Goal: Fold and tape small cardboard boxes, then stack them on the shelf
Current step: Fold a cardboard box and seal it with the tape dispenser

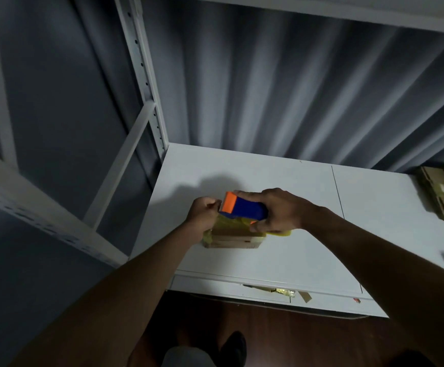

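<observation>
Seen from above, looking down past two bare forearms. Right hand [281, 211] wrapped around a blue tape dispenser [246, 209], fingers over its top and thumb curled beneath, holding it tilted with the orange cutter end [229, 202] pointing left. Left hand [204, 212] curled into a loose fist right at that cutter end, fingertips pinching what looks like the end of the tape, though the strip itself too thin to make out. Directly beneath both hands, a small cardboard box [235, 238], flat and closed, lying on the white bench [308, 247] near its middle, with yellowish tape [279, 233] crinkled over its top and spilling off its left and right ends. Left hand resting against the box's left end; dispenser hovering just above the box's top. At the far right edge of the bench, well apart from the hands, another cardboard box [443, 194], blurred and partly cut off by the frame. Along the bench's front edge, scraps of cardboard and tape [279, 291] poking out of a gap. Behind the bench, a pale pleated curtain [295, 88]. To the left, white metal shelf uprights [143, 70] with rows of holes and a slanting shelf rail [43, 218]. Below, dark wooden floor [295, 340] and a dark shoe [232, 347].
</observation>
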